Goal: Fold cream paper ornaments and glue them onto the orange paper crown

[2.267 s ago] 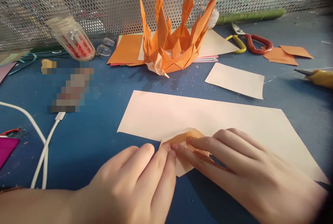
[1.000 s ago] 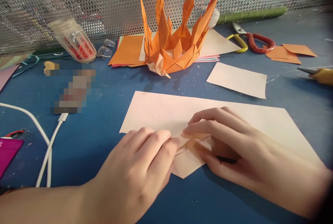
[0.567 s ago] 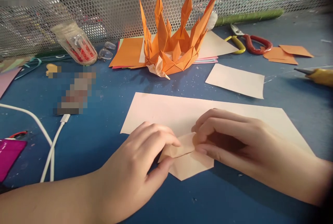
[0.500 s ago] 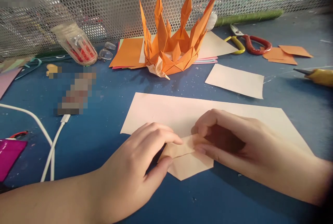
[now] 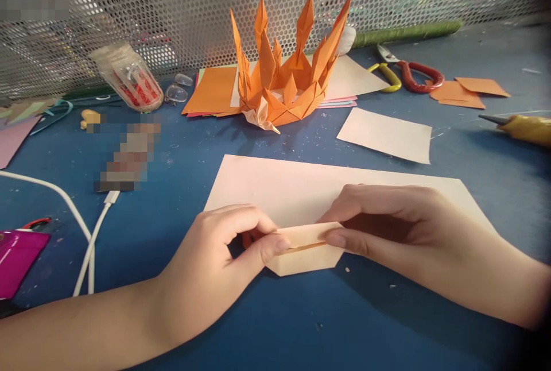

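Head view: both hands pinch a small folded paper

The left hand (image 5: 210, 262) is nearly closed, its thumb and bent fingers gripping the left end of the folded paper (image 5: 310, 261). The right hand (image 5: 434, 244) pinches the right end between its thumb and fingers, with a hollow under the palm. The pale piece has a creased band along its top and lies in front of the large pale sheet (image 5: 275, 187), overlapping it in view; whether it touches the table (image 5: 185, 161) cannot be told.

Beyond the large sheet, toward the table's far edge, an orange folded-paper ring (image 5: 297, 107) with upright points sits on a paper stack (image 5: 210, 91). A tilted jar (image 5: 133, 81) with red contents is left of it, near the perforated panel (image 5: 193, 9) along that edge. To the right are a small pale sheet (image 5: 387, 135), a cutting tool (image 5: 406, 75) with red and yellow handles and orange paper pieces (image 5: 460, 95). A white cable (image 5: 102, 219) crosses the left side.
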The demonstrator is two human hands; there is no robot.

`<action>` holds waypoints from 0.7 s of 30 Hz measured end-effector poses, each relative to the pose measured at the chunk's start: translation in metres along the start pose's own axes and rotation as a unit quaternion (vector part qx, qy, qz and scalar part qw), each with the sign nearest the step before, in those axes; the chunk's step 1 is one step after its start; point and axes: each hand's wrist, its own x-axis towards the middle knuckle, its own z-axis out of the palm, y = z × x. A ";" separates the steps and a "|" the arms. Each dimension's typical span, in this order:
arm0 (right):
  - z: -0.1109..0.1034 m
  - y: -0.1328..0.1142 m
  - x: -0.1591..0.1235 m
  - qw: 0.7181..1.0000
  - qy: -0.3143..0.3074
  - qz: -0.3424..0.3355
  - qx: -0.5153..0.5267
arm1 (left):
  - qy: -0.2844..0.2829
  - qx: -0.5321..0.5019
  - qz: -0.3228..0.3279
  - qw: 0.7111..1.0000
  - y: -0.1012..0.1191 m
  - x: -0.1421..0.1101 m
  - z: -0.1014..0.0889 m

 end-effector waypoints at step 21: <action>-0.018 0.006 -0.023 0.886 0.068 -0.355 -0.292 | -0.001 0.257 0.278 0.926 -0.005 -0.012 -0.020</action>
